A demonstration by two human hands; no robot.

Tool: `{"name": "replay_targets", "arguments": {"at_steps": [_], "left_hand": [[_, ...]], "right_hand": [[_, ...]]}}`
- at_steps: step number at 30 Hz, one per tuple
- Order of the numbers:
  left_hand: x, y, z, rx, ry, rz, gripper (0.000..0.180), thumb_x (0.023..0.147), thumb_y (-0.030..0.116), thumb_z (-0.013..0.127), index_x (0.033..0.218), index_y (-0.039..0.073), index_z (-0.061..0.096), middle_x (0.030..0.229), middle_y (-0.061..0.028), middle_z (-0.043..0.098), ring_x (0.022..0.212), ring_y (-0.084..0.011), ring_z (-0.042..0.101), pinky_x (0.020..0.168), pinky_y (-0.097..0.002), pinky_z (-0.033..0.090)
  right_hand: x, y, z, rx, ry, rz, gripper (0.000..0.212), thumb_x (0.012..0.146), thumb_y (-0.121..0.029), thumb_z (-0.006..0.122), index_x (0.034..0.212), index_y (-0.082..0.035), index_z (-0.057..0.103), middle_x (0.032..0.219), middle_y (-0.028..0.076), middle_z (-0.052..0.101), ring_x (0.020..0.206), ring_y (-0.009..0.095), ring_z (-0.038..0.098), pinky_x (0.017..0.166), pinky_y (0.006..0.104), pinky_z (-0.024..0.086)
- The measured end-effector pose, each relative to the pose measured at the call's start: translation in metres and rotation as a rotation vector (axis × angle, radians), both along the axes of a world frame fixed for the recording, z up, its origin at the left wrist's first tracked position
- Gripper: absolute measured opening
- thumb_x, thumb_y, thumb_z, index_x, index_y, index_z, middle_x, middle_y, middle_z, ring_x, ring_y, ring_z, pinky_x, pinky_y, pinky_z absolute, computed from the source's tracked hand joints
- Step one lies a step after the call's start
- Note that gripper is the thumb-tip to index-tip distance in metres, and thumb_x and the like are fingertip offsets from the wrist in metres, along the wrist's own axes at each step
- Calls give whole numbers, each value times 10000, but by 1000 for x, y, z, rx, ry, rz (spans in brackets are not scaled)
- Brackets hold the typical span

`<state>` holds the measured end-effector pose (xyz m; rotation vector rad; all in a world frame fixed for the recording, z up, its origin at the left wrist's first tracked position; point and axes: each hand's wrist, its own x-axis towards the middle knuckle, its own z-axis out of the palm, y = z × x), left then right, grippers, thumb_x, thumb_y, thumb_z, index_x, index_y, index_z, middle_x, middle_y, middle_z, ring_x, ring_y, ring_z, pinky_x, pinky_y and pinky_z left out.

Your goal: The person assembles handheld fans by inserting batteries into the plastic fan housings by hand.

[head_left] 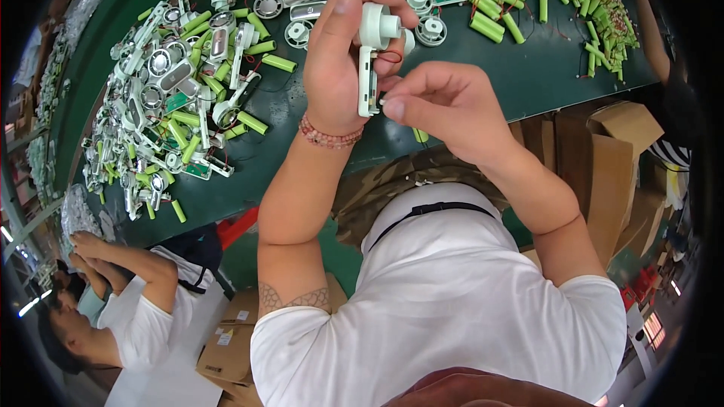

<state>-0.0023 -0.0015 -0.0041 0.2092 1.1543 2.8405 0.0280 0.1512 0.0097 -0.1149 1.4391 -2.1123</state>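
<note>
My left hand [332, 68] is raised over the table and wrapped round a white plastic fan housing [369, 83], with a round white head at its top and a flat, slotted stem below. A thin red wire [391, 55] loops out beside the stem. Close against the stem's right side, my right hand [452, 105] pinches a small white piece [382, 102] between thumb and forefinger; its exact kind is too small to make out. A green battery cell [420, 136] shows just under my right hand, mostly hidden.
On the dark green table [302, 136], a heap of white fan housings [162, 94] mixed with green cells spreads at left and along the back. Wired green battery cells [596, 7] pile up at far right. Cardboard boxes [611, 158] stand at right. Another person [143, 301] works at lower left.
</note>
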Motion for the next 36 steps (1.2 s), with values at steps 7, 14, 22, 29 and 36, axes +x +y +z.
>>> {"name": "replay_targets", "arguments": {"at_steps": [7, 14, 22, 29, 36], "left_hand": [[0, 2, -2, -193, 76, 28, 387, 1000, 335, 392, 1025, 2, 588, 850, -118, 631, 561, -77, 449, 482, -202, 361], [4, 6, -1, -187, 82, -4, 385, 1002, 338, 403, 1020, 4, 593, 841, -110, 635, 563, -67, 447, 495, -203, 371], [11, 10, 4, -462, 257, 166, 333, 999, 299, 460, 968, 15, 631, 886, -71, 648, 719, -81, 555, 593, -217, 432], [13, 15, 2, -440, 229, 111, 326, 996, 282, 457, 976, 6, 630, 888, -67, 638, 788, -105, 584, 644, -229, 451], [12, 13, 2, -396, 147, -36, 308, 990, 269, 465, 986, 7, 626, 898, -76, 637, 771, -99, 565, 674, -229, 449]], "right_hand": [[-2, -1, 5, 6, -23, 47, 86, 838, -13, 700, 892, 53, 686, 843, 66, 681, 752, 73, 618, 652, 201, 485], [-2, 5, 4, 28, -63, 77, 87, 829, -11, 698, 885, 54, 686, 842, 75, 685, 763, 86, 629, 663, 212, 493], [4, 10, 10, 84, -74, 59, 78, 827, -9, 688, 873, 54, 682, 837, 83, 686, 754, 94, 631, 672, 223, 503], [2, 13, 4, 83, -94, 86, 81, 820, -8, 691, 868, 58, 679, 830, 85, 680, 725, 96, 612, 650, 230, 492], [5, 16, -3, 49, -71, 123, 121, 833, -33, 695, 926, 46, 692, 857, 67, 685, 772, 106, 616, 705, 254, 500]]}}
